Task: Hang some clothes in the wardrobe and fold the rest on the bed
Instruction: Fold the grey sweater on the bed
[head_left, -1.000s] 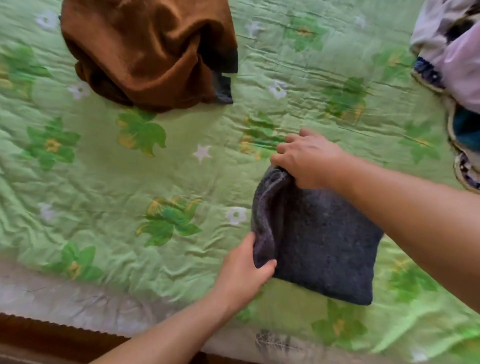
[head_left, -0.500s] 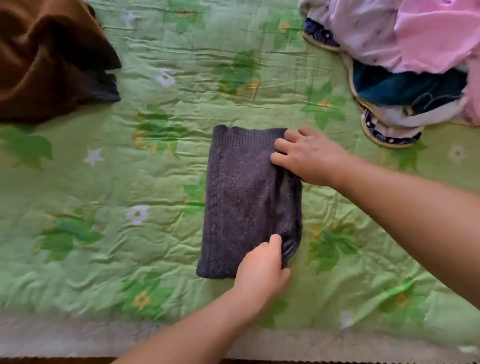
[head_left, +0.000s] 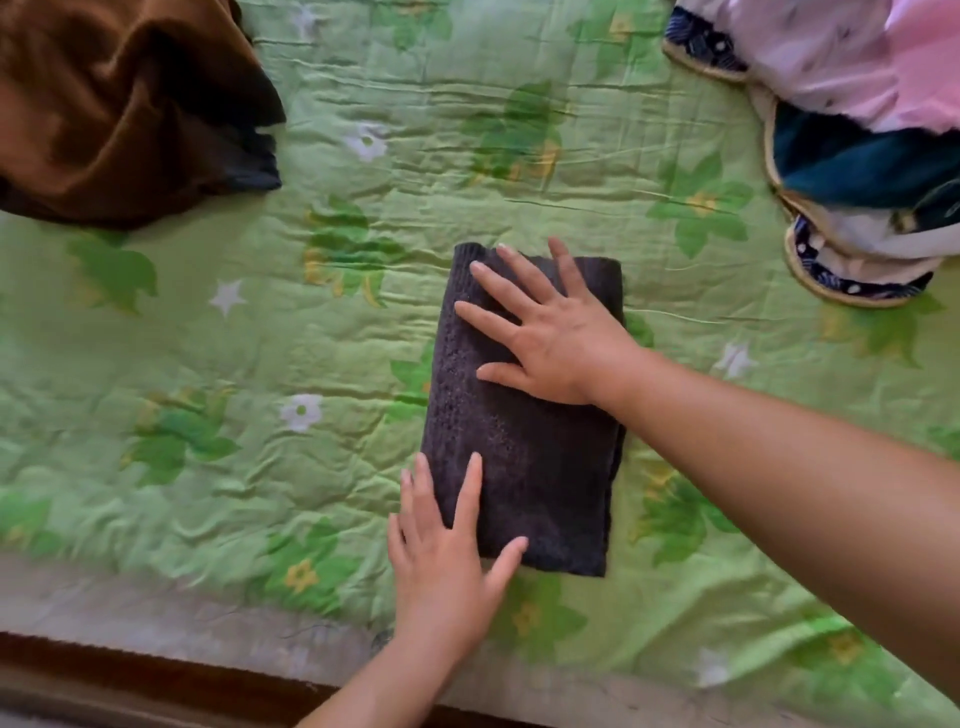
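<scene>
At the far left, a crumpled brown garment (head_left: 119, 104) is lying on the green flowered bedspread (head_left: 208, 364), well apart from the hands. Nearer the middle, the left hand (head_left: 447, 561) is reaching in from the bed's near edge with its fingers straight and spread, gripping nothing. Its forefinger and thumb are resting on the near left corner of the folded dark grey knit (head_left: 535, 467), while its outer fingers are lying on the bedspread just beside that edge. The knit is lying flat in the middle of the bed as a tall, narrow rectangle. The right hand (head_left: 550, 332) is pressing palm down on its far half, the fingers straight, fanned wide and pointing towards the far left corner, again holding nothing. The right forearm is crossing in from the lower right. At the top right, a loose pile of clothes (head_left: 857, 104) in pink, white and dark blue is sitting on the bedspread, apart from the knit. Half a second ago both hands were curled and pinching the knit's right edge; now both are lying open and flat on it. A second ago the knit was still being turned over by both hands, partly lifted and skewed.
</scene>
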